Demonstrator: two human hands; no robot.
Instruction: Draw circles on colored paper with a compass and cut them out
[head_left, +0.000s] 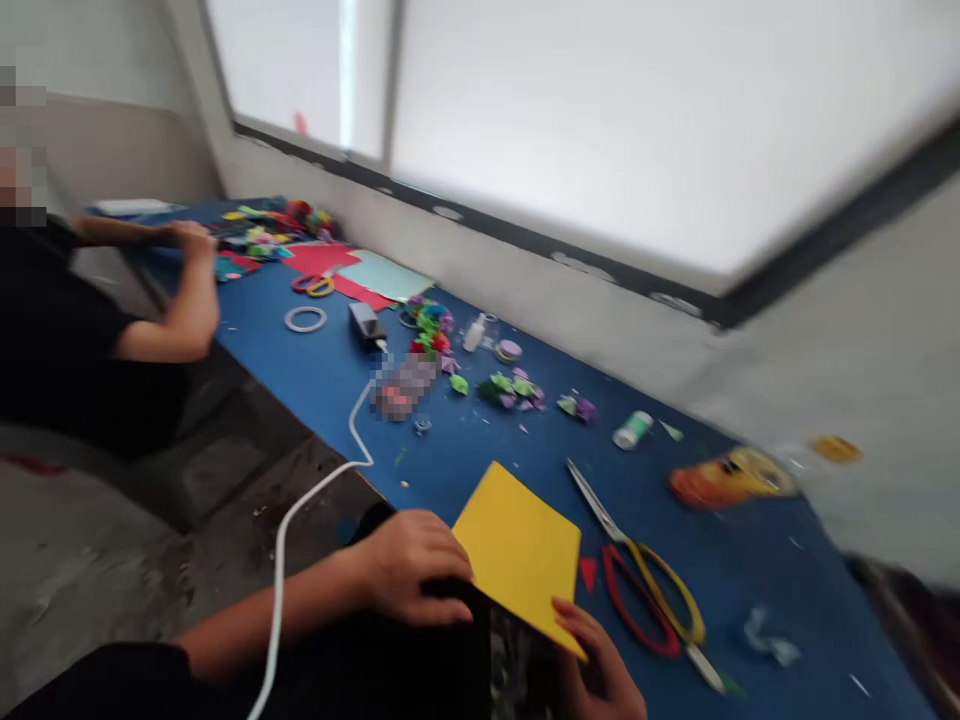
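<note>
1. Bottom, right of centre: right hand (604, 660) pinches a corner of yellow paper (521, 540), which sits low mid-frame.
2. Bottom centre: left hand (420, 565), fingers together by the paper's left edge; cannot tell whether they grip.
3. Lower right: scissors (616, 535).
4. Upper left: another person's bent arm (187, 305).
</note>
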